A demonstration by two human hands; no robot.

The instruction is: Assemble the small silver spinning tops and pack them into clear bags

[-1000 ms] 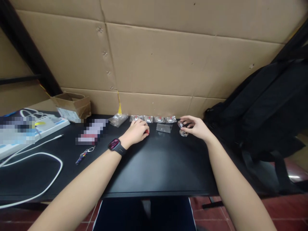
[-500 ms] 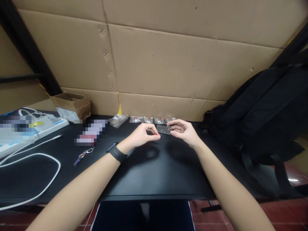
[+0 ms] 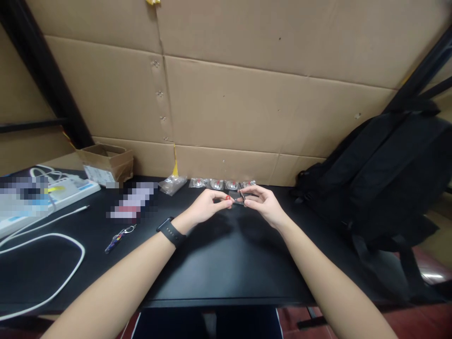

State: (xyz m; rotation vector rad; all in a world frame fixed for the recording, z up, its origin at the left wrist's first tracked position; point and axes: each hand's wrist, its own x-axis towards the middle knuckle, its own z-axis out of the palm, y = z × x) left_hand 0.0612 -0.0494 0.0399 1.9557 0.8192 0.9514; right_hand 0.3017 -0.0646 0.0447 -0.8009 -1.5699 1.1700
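Observation:
Over the middle of the black table (image 3: 212,263), my left hand (image 3: 208,205) pinches a small red ring-like piece (image 3: 229,198) between thumb and fingertips. Close beside it, my right hand (image 3: 263,203) holds a small dark round object (image 3: 242,196), seen nearly edge-on. The fingertips of both hands are almost together. Behind them, small clear packets with red marks, such as this packet (image 3: 216,184), lie in a row along the cardboard wall. A flat clear bag is partly hidden between the hands.
A crumpled clear bag (image 3: 172,184), an open cardboard box (image 3: 109,162) and a keychain (image 3: 118,239) are on the left. Farther left lie a white cable (image 3: 76,268) and a white board (image 3: 76,200). A black backpack (image 3: 381,179) stands at the right.
My right hand has moved left, bringing the dark round object closer to the red piece. My left hand keeps its pinch. The camera view has tilted up slightly.

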